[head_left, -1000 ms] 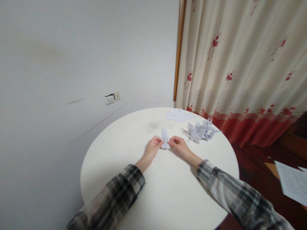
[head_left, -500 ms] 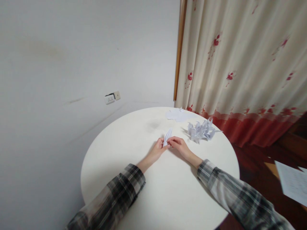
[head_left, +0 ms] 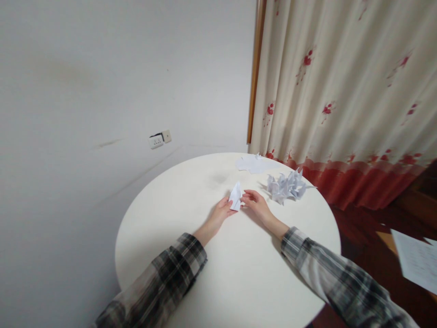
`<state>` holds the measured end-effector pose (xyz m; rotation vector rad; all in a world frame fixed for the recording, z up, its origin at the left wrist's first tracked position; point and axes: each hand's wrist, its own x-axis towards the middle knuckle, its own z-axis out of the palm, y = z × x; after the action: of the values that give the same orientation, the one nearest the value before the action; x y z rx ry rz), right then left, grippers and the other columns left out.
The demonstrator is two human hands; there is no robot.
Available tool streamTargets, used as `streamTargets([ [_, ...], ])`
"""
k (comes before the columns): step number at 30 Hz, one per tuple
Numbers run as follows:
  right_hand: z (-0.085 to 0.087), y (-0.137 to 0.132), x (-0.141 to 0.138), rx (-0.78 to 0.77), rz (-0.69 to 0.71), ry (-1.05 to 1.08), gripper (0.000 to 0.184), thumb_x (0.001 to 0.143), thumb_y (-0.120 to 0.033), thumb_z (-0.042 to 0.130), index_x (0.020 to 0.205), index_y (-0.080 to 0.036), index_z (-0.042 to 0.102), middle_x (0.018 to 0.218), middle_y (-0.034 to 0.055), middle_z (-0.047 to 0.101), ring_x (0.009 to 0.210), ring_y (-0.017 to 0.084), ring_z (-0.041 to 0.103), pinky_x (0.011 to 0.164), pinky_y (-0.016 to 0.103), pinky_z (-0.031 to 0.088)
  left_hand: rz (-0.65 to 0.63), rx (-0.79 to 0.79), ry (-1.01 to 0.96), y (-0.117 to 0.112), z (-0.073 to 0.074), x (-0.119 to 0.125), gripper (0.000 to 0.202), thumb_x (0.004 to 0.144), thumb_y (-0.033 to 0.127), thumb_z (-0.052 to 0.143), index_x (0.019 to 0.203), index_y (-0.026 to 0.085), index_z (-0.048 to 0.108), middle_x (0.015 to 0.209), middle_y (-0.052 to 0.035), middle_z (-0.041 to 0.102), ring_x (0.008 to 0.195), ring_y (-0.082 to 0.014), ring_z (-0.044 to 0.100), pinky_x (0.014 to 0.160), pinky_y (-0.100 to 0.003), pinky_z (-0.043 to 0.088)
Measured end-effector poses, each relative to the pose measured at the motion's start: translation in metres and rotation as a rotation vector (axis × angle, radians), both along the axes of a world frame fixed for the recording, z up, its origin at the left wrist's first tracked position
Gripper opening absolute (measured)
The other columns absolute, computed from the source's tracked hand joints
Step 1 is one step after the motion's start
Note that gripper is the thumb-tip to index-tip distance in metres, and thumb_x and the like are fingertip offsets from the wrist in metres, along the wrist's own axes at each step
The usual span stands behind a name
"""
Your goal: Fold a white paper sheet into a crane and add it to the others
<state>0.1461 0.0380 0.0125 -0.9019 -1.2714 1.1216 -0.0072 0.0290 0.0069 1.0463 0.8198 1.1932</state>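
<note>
A small piece of folded white paper (head_left: pixel 235 197), pointed at the top and wider at the bottom, stands tilted above the table in front of me. My left hand (head_left: pixel 221 213) grips its lower left side, the thumb lying across the bottom. At the paper's right edge, my right hand (head_left: pixel 256 205) has its fingers bent and the fingertips on that edge. To the right of this hand lies a cluster of folded white paper cranes (head_left: pixel 287 187), their points sticking up.
The round white table (head_left: pixel 191 191) stands against the wall. Flat white paper sheets (head_left: pixel 252 164) lie at its far edge, with a small folded piece on them. A flowered curtain (head_left: pixel 327 91) hangs behind at right. Printed sheets (head_left: pixel 414 259) lie off to the right, below.
The folded paper has turned from nearly edge-on to show its broad face. My left hand has shifted slightly left, and my right fingers have moved from over the paper to its right edge.
</note>
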Motion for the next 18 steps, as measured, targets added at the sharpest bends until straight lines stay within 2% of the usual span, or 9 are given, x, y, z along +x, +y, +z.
streamTargets([
  [2, -0.0006, 0.0002, -0.0012, -0.071, 0.130, 0.042, 0.035, 0.057, -0.035, 0.069, 0.084, -0.016, 0.059, 0.076, 0.0038, 0.061, 0.069, 0.015, 0.057, 0.067, 0.031, 0.047, -0.034, -0.007, 0.020, -0.0003, 0.0014, 0.0004, 0.042, 0.061, 0.037, 0.070, 0.093, 0.011, 0.060, 0.092, -0.0118, 0.065, 0.082, -0.0218, 0.061, 0.076, -0.033, 0.046],
  [4, -0.0014, 0.0002, -0.0012, -0.091, 0.170, 0.051, 0.029, 0.056, -0.035, 0.070, 0.075, -0.015, 0.060, 0.069, 0.0028, 0.061, 0.063, 0.014, 0.056, 0.065, 0.030, 0.046, -0.074, -0.015, 0.039, -0.0010, 0.0028, 0.0008, 0.042, 0.060, 0.036, 0.070, 0.092, 0.010, 0.061, 0.088, -0.0113, 0.066, 0.079, -0.0214, 0.062, 0.075, -0.033, 0.046],
  [10, -0.0047, 0.0027, 0.0016, -0.048, 0.114, 0.007, 0.021, 0.055, -0.030, 0.070, 0.066, -0.015, 0.060, 0.060, 0.0002, 0.060, 0.053, 0.011, 0.053, 0.057, 0.026, 0.042, -0.109, 0.038, 0.152, -0.0030, 0.0044, 0.0012, 0.041, 0.060, 0.030, 0.071, 0.095, 0.011, 0.060, 0.088, -0.0097, 0.066, 0.076, -0.0185, 0.062, 0.074, -0.032, 0.047],
  [18, -0.0060, 0.0041, 0.0008, -0.023, 0.082, -0.022, 0.019, 0.056, -0.032, 0.068, 0.059, -0.016, 0.056, 0.054, -0.0016, 0.057, 0.051, 0.011, 0.050, 0.054, 0.025, 0.039, -0.121, 0.044, 0.176, -0.0063, 0.0070, 0.0001, 0.047, 0.060, 0.046, 0.068, 0.091, 0.010, 0.064, 0.080, -0.0101, 0.067, 0.072, -0.0193, 0.062, 0.070, -0.032, 0.047],
])
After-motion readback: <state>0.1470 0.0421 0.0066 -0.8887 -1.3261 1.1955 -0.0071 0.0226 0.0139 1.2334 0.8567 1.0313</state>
